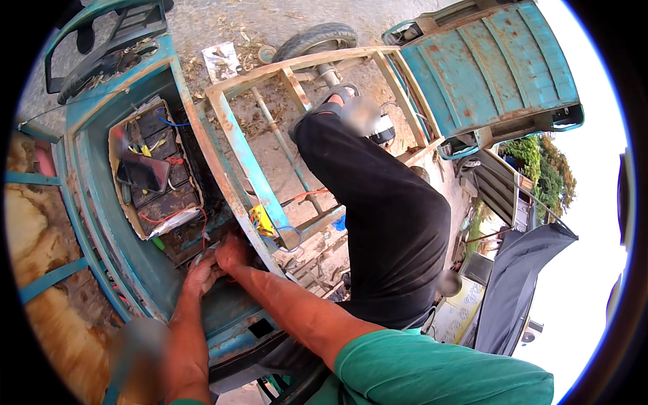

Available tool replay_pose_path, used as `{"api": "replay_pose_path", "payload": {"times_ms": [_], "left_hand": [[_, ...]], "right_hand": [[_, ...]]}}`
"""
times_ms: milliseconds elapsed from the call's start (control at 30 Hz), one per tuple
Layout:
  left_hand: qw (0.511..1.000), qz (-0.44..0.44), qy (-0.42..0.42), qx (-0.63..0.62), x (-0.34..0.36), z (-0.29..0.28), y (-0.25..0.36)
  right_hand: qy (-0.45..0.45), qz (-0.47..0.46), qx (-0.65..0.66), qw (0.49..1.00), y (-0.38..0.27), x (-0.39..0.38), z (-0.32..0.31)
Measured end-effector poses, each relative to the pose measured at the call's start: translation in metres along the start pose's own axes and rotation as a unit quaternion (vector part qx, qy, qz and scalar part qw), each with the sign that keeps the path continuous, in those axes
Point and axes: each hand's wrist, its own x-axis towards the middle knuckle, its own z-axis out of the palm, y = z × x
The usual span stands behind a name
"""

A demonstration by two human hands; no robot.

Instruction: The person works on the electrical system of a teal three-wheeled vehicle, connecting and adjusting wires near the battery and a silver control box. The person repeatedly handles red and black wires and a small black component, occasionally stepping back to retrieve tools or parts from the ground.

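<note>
Left hand (pixel 202 272): fingers bent in narrow beside the other hand; whether it grips anything, I cannot tell.
Right hand (pixel 233 252): partly shadowed, against the left one; its grip cannot be made out.
Red wire (pixel 204 226): runs from the battery box (pixel 121 214) down toward the fingers, inside the teal vehicle body (pixel 91 175).
Phone (pixel 143 172): dark, lying atop the batteries (pixel 152 201).
Yellow device (pixel 262 220): by the rusty frame (pixel 226 179), near the right hand.

Head cam, fisheye, dn @ hands (pixel 233 253).
</note>
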Motion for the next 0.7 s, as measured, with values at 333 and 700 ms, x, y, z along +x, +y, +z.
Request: {"api": "replay_pose_path", "payload": {"times_ms": [333, 700], "left_hand": [[1.000, -0.012, 0.012, 0.004, 0.006, -0.019, -0.009], [0.998, -0.016, 0.025, 0.052, -0.005, -0.002, 0.002]], "right_hand": [[-0.159, -0.060, 0.039, 0.985, 0.022, 0.010, 0.013], [-0.167, -0.029, 0.001, 0.986, -0.006, 0.000, -0.032]]}}
